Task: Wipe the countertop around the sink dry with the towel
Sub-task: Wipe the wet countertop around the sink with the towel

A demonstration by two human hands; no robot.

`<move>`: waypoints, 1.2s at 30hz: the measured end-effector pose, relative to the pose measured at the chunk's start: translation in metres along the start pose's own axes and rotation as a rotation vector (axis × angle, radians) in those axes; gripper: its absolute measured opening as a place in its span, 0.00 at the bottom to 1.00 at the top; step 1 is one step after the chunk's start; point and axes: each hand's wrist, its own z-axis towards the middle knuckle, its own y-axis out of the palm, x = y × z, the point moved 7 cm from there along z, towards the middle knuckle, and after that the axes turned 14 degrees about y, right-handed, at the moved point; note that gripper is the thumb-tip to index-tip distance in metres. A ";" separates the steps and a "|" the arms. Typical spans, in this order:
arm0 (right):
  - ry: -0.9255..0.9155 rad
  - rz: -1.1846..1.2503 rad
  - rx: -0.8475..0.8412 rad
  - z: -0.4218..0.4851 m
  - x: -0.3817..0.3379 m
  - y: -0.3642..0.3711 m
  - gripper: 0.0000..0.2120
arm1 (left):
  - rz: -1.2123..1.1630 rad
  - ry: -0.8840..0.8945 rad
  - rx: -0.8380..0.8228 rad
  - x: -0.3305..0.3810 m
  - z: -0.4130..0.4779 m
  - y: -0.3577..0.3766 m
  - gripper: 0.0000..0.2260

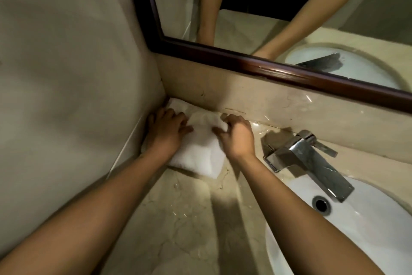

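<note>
A folded white towel [199, 148] lies on the beige marble countertop [185, 219], pushed into the back left corner where the wall meets the backsplash. My left hand [166, 132] rests on the towel's left part, fingers spread and pressing down. My right hand [236, 135] sits on the towel's right edge with its fingers curled, gripping the cloth. Water drops glisten on the countertop in front of the towel and along the backsplash seam near the tap.
A chrome tap [307, 158] stands right of the towel, its spout reaching over the white oval sink [365, 230] at lower right. A dark-framed mirror [245, 60] hangs above the backsplash. A tiled wall [66, 63] closes the left side.
</note>
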 end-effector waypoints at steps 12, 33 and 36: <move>-0.189 0.553 -0.125 -0.062 -0.059 -0.112 0.07 | -0.759 0.179 0.345 0.040 -0.002 -0.090 0.10; -0.374 -0.126 -0.818 -0.214 0.031 0.019 0.22 | -0.634 -0.125 0.246 0.017 -0.165 -0.032 0.14; -0.271 0.112 -0.421 -0.165 0.032 -0.012 0.16 | -0.490 -0.032 0.182 0.046 -0.155 -0.019 0.18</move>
